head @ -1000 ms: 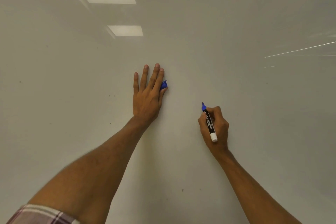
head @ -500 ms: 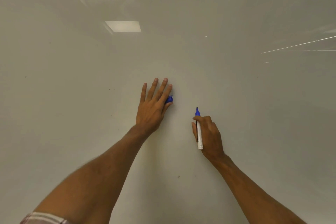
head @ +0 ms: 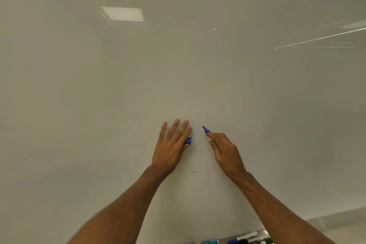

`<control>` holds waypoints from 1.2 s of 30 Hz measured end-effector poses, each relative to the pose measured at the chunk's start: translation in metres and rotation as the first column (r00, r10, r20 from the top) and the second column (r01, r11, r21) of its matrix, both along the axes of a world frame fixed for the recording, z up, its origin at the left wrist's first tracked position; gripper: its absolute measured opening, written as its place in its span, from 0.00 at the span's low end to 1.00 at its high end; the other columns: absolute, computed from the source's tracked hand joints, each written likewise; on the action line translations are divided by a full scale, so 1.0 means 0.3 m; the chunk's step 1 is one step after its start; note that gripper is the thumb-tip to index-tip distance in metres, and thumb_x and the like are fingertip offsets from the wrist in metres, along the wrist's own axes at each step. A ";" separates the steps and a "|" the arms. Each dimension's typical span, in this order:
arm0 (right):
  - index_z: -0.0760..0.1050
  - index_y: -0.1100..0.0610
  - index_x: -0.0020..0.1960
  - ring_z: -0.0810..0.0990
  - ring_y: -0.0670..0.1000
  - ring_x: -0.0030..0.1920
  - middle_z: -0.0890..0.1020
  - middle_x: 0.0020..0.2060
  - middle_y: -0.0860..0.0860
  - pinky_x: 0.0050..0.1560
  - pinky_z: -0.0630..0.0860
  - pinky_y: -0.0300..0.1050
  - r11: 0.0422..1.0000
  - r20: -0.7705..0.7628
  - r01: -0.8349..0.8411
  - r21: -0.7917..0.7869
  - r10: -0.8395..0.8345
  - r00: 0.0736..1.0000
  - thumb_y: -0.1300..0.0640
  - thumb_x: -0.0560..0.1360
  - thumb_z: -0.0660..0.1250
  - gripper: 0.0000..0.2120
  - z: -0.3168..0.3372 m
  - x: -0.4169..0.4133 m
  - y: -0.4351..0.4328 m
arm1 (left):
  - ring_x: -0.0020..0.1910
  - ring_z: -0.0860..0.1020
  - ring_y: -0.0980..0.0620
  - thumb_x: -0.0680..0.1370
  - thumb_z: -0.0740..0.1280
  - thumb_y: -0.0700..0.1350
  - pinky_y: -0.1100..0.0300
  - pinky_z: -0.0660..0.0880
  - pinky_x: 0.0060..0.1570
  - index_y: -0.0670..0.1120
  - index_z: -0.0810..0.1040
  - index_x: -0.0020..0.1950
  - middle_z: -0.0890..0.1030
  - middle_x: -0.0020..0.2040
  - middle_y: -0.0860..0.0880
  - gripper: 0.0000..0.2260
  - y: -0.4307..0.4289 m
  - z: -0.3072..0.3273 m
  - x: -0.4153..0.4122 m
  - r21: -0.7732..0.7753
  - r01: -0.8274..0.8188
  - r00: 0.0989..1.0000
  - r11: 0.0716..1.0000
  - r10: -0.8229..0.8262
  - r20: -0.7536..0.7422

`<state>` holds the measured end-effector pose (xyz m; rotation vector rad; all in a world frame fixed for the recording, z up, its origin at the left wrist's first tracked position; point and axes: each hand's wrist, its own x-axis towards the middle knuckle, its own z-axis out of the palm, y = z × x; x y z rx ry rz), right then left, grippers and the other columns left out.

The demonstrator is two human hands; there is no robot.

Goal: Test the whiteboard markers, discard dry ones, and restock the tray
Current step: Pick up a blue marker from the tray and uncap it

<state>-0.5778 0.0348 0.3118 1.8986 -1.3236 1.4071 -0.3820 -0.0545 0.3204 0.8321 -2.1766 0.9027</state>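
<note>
the step in hand looks like the writing test. the right hand (head: 225, 150) is closed round a blue marker (head: 206, 129), low in the frame just right of centre, with the tip pointing to the upper left, close to the whiteboard (head: 198, 65). no ink line shows near the tip, and whether it touches the surface cannot be told. just left of it the left hand (head: 170, 144) lies flat on the board with fingers straight. it seems to pinch the blue cap (head: 188, 140) between thumb and first finger, though the thumb is mostly hidden.

the next move calls for pressing the tip down and drawing a short stroke, then judging the line.

the marker's barrel is buried in the right hand. the tray (head: 264, 232) at the bottom edge is cut off, so the spare markers (head: 244, 236) in it cannot be counted.
</note>
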 end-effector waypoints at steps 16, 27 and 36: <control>0.79 0.59 0.58 0.83 0.53 0.46 0.84 0.49 0.54 0.46 0.80 0.47 0.979 -0.217 0.094 0.178 -0.054 0.975 0.61 0.73 0.66 0.14 -0.173 0.151 0.143 | 0.64 0.77 0.44 0.75 0.71 0.50 0.42 0.68 0.66 0.44 0.78 0.65 0.79 0.64 0.45 0.20 0.102 -0.191 0.093 0.043 0.200 0.978 0.979 -0.202 0.051; 0.78 0.62 0.58 0.80 0.56 0.53 0.82 0.52 0.58 0.58 0.75 0.51 0.856 0.012 0.200 0.477 -0.234 0.972 0.65 0.76 0.66 0.11 -0.341 0.094 0.383 | 0.38 0.78 0.47 0.82 0.62 0.50 0.56 0.68 0.44 0.47 0.75 0.56 0.82 0.43 0.47 0.09 0.305 -0.382 -0.069 0.408 0.292 0.936 0.865 -0.346 0.063; 0.79 0.62 0.58 0.80 0.54 0.51 0.83 0.50 0.57 0.55 0.75 0.44 0.786 0.074 0.234 0.572 -0.333 0.940 0.65 0.77 0.65 0.11 -0.374 -0.149 0.612 | 0.22 0.71 0.53 0.63 0.82 0.45 0.63 0.67 0.31 0.48 0.76 0.41 0.76 0.28 0.52 0.16 0.454 -0.454 -0.381 0.357 0.422 0.872 0.833 -0.481 0.091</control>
